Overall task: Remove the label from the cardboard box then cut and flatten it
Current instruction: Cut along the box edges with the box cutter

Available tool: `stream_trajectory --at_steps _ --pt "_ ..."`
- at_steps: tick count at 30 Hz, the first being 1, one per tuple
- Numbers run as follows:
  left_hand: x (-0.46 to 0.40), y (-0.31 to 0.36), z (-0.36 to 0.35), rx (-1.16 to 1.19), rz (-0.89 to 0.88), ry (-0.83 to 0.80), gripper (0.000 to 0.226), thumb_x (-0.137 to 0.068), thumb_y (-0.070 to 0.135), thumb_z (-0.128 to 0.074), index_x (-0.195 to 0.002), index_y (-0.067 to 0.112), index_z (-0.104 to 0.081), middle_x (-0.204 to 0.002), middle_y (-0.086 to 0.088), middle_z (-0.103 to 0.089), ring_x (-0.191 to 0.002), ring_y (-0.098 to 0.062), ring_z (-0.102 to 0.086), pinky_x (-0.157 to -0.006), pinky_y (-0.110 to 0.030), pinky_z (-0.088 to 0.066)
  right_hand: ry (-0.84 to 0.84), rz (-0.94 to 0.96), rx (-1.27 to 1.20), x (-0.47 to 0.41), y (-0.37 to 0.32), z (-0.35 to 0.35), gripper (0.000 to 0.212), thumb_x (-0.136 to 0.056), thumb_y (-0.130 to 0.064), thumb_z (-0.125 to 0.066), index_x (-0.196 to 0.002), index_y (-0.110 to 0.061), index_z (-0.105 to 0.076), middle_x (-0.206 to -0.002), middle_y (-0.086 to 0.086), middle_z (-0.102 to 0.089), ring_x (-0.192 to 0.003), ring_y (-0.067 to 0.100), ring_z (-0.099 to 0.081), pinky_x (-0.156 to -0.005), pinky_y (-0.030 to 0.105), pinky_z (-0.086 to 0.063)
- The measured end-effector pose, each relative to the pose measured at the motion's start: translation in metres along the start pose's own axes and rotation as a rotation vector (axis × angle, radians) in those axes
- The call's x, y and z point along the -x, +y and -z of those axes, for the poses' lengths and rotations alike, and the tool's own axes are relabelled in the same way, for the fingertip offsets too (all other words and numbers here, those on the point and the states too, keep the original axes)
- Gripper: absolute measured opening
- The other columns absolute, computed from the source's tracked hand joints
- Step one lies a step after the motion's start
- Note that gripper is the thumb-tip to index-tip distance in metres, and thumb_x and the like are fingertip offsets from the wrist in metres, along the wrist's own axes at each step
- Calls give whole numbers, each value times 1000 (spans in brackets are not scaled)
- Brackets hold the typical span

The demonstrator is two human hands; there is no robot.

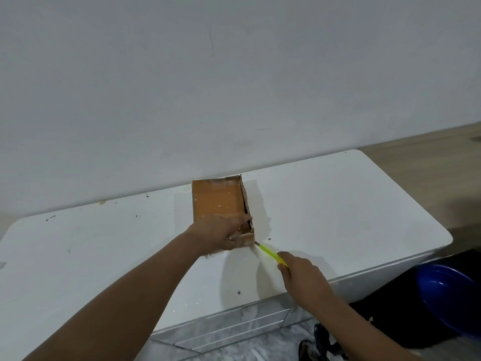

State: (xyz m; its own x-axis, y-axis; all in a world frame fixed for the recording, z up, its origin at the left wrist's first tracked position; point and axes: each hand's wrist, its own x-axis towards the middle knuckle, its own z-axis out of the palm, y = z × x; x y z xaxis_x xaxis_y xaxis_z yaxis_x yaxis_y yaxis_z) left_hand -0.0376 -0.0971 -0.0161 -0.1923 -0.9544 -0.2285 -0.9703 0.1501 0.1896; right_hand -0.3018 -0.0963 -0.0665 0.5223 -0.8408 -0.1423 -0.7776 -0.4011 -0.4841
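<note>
Head | left hand (221, 237) pins box (217, 201) | right hand (303, 278), cutter (270, 254), blade seemingly at corner

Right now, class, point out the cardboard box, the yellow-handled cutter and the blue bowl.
cardboard box (217, 201): head view, top face.
yellow-handled cutter (270, 253): head view, yellow handle.
blue bowl (447, 295): head view, inner wall.

We see an orange-brown cardboard box (217, 201) flecked with pale whitish scraps, on a white table (338, 204) dotted with small dark specks. The cutter (272, 254) has a bright yellow-green handle. The wall (234, 74) is off-white, the basin (447, 298) deep blue, the floor (234, 345) grey marbled.
</note>
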Motion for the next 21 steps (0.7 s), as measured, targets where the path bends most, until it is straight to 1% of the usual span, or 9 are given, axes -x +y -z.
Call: stream_trajectory --at_steps 6,9,10,12,13,15,17,19,21 --pt "0 -3 -4 -5 23 27 67 -88 73 -46 -146 49 -26 -114 10 -68 -97 -18 -64 -79 -40 -55 -10 -45 101 -4 -2 -1 38 -102 -35 -32 -137 -28 -42 -103 3 -64 -88 25 -64 -66 30 -39" --pt "7 0 2 103 -4 56 62 -91 61 -56 -147 44 -34 -85 16 -57 -82 -7 -55 -74 -26 -47 0 -56 112 -6 -4 -1 37 -102 -35 -32 -136 -28 -43 -102 3 -64 -86 24 -63 -65 30 -38" --pt "10 2 3 170 -11 82 60 -91 55 -59 -145 41 -38 -81 17 -54 -77 -3 -50 -71 -22 -42 4 -55 111 -6 -4 0 37 -102 -36 -31 -136 -29 -42 -102 3 -64 -84 23 -62 -65 30 -38" --pt "18 1 5 260 18 177 51 -94 48 -58 -141 34 -48 -93 16 -59 -83 -2 -50 -74 -22 -40 8 -51 109 -6 -4 3 38 -102 -36 -30 -137 -29 -42 -103 2 -64 -78 21 -57 -65 30 -40" --pt "22 -3 5 222 51 267 48 -95 50 -53 -139 33 -51 -101 12 -62 -92 -6 -52 -80 -25 -41 10 -47 110 -7 -3 4 37 -102 -36 -30 -137 -29 -42 -102 2 -64 -76 20 -55 -65 30 -40" --pt "28 -16 1 91 149 382 50 -92 54 -39 -137 35 -53 -107 8 -60 -104 -16 -53 -89 -34 -42 17 -42 112 -10 -2 6 36 -101 -36 -31 -135 -29 -43 -102 2 -64 -79 21 -59 -65 31 -41" --pt "37 -31 -2 96 240 363 55 -91 53 -32 -139 35 -50 -117 8 -57 -116 -17 -50 -98 -38 -41 25 -41 110 -14 -2 9 36 -100 -36 -33 -133 -30 -44 -100 1 -64 -79 22 -60 -65 31 -42" --pt "47 -40 -3 114 251 297 61 -89 54 -28 -142 31 -48 -136 5 -53 -128 -19 -47 -105 -40 -40 32 -45 109 -18 -1 11 34 -100 -36 -34 -131 -30 -46 -99 2 -65 -77 23 -59 -64 31 -42" --pt "55 -41 -2 106 230 262 68 -86 59 -26 -142 28 -50 -144 4 -49 -132 -20 -45 -107 -41 -41 36 -51 109 -25 -2 14 30 -100 -34 -35 -126 -28 -48 -95 3 -66 -74 24 -59 -63 31 -43"
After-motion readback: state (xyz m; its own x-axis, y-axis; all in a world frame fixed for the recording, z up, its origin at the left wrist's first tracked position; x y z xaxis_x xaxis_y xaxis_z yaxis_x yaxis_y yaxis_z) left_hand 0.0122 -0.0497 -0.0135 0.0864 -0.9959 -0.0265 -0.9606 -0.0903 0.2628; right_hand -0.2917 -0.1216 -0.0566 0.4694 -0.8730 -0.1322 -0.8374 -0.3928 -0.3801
